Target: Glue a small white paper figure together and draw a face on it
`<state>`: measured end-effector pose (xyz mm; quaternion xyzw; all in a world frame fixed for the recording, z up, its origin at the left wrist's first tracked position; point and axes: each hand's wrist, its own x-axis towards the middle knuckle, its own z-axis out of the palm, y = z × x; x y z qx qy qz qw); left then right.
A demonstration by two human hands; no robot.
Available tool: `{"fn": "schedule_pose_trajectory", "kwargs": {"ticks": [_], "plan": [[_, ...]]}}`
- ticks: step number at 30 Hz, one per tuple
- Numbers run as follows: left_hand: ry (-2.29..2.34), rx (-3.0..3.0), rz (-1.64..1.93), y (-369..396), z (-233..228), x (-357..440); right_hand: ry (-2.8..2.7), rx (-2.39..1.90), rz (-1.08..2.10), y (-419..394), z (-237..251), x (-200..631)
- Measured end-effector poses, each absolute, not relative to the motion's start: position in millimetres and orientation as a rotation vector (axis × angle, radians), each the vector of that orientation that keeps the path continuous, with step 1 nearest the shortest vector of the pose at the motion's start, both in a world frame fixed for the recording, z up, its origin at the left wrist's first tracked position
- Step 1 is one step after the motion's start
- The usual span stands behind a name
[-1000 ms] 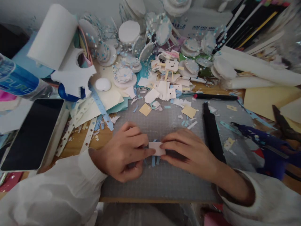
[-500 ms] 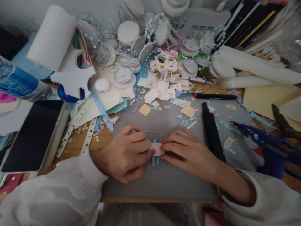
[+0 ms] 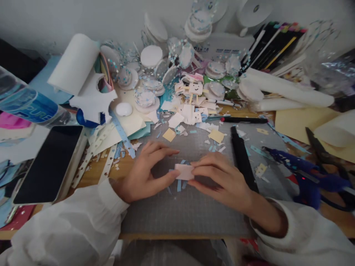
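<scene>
A small white paper rectangle (image 3: 183,172) with light blue paper strips (image 3: 179,185) sticking out above and below it is over the grey cutting mat (image 3: 183,218). My right hand (image 3: 222,175) pinches its right end between thumb and fingers. To its left, my left hand (image 3: 151,171) is open, fingers apart, with the thumb tip at the left edge of the paper. Beyond the hands lie yellow paper squares (image 3: 169,135) and scraps. Little paper figures with drawn smiling faces (image 3: 195,88) lie on a heap of paper pieces.
A phone (image 3: 50,162) and a water bottle (image 3: 33,103) are on the left. At right are a black cutter-like tool (image 3: 244,159), a blue glue gun (image 3: 301,170) with a red light, and scissors (image 3: 318,146). White round paper pieces (image 3: 151,56) and a paper roll (image 3: 74,63) stand behind.
My left hand has let go of the paper's left end and spread its fingers. My right hand still pinches the other end. The camera view has shifted slightly.
</scene>
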<state>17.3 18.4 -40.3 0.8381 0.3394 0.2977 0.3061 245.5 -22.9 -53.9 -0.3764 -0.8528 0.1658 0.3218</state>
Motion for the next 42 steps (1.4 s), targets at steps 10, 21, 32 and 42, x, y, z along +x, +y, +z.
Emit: {"fn": "schedule_pose_trajectory", "kwargs": {"ticks": [10, 21, 32, 42], "plan": [[0.672, 1.857, 0.861, 3.7, -36.2, 26.2, -1.921, -0.994, 0.477, -37.2, -42.5, 232.1], [0.576, 1.684, 0.945, 1.1, -38.5, 30.3, -1.731, -0.979, 0.929, -39.6, -42.0, 225.5], [0.671, 1.594, 0.918, 0.5, -37.3, 31.1, -1.684, -0.979, 0.951, -38.6, -40.0, 223.8], [0.699, 1.592, 0.913, -1.3, -38.2, 30.6, -1.615, -0.963, 1.030, -41.3, -44.6, 220.7]]}}
